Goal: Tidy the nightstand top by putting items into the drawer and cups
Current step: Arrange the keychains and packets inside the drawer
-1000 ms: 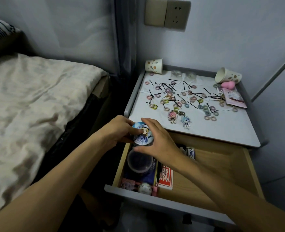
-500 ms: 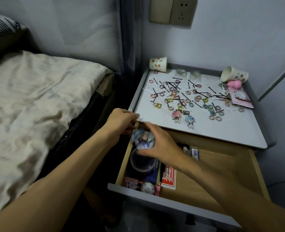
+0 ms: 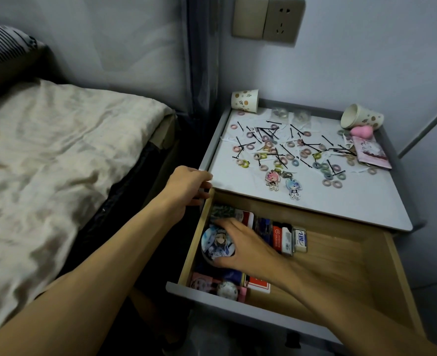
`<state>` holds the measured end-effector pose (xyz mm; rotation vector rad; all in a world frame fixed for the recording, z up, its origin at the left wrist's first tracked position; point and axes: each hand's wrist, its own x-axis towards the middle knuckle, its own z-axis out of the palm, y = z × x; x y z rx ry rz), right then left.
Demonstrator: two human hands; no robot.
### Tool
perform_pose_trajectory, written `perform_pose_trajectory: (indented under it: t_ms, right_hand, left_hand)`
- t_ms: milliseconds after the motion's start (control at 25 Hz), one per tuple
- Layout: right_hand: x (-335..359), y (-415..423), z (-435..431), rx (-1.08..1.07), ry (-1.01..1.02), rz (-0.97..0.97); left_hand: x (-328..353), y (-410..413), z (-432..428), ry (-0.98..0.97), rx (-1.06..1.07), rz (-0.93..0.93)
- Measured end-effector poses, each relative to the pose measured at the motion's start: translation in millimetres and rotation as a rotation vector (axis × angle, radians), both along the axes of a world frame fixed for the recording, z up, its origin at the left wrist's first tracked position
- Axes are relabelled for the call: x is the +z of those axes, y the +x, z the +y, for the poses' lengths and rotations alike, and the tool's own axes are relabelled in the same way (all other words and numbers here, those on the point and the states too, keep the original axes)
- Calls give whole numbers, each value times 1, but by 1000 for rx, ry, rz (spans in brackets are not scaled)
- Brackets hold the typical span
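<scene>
Single head-worn, wide-angle view. We look forward and steeply down from close range onto the nightstand [image 3: 340,201] and its open drawer [image 3: 340,268], which fill our right half; the bed [image 3: 45,163] occupies our left, the wall [image 3: 366,60] our upper edge.

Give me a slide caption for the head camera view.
Right hand places round badge in open drawer; hair ties and pins litter the nightstand.

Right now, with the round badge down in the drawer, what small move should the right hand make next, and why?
Probably let go: the right hand grips the round badge already inside the open drawer, while two keychains wait on the nightstand top.
</scene>
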<state>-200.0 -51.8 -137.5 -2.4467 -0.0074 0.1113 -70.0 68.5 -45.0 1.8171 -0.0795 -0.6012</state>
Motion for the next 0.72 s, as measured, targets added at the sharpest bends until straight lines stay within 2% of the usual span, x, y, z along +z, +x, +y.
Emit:
perform_pose_trajectory:
  t_ms: [480, 600, 720]
  right_hand:
    - [0, -3, 0, -17, 17, -14]
    - [23, -7, -18, -65, 62, -9]
    - [53, -14, -56, -197, 19, -95]
  left_hand:
    - [3, -6, -8, 6, -25, -6]
    - [5, -9, -13, -8, -60, -11]
    - [11, -13, -24, -65, -90, 1]
